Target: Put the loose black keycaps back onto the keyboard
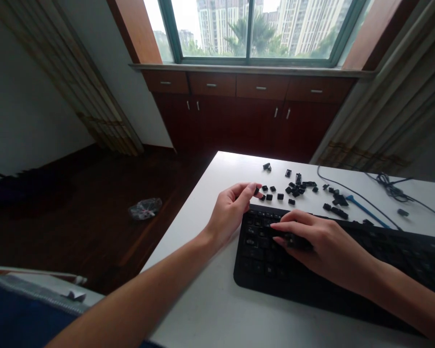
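On the white surface (199, 309), the right hand (324, 249) lies across a black keyboard (261, 263), its grip curled down on the keys, too hidden to tell whether clamped on anything. The left hand (230, 212) rests at the keyboard's top edge, grip slightly apart, fingertips (252, 187) just beside loose keycaps (280, 196), with tangled cables (387, 186) beyond
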`<action>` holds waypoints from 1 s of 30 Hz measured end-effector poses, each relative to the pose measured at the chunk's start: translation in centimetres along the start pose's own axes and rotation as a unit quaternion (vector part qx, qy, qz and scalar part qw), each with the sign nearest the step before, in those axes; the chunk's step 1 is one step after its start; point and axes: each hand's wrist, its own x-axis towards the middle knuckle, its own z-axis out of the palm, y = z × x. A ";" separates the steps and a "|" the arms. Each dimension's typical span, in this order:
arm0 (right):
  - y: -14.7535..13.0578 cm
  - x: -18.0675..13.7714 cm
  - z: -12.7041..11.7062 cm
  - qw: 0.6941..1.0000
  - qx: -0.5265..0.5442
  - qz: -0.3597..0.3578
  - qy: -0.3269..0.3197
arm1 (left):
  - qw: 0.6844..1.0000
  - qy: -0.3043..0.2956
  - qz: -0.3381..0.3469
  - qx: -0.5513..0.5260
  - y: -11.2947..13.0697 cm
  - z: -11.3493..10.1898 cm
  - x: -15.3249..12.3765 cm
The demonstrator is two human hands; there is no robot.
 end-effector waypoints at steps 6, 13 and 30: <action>-0.3 -0.6 -0.4 0.998 -0.026 -0.054 -0.022 | 1.000 -0.005 0.003 -0.008 -0.1 0.0 0.0; -0.6 -0.7 -0.3 0.995 -0.059 -0.070 -0.040 | 1.000 -0.009 -0.007 -0.014 0.0 0.0 0.1; -0.5 -1.1 0.0 0.997 0.043 -0.054 0.039 | 0.999 0.027 0.014 0.016 -0.3 -0.2 0.2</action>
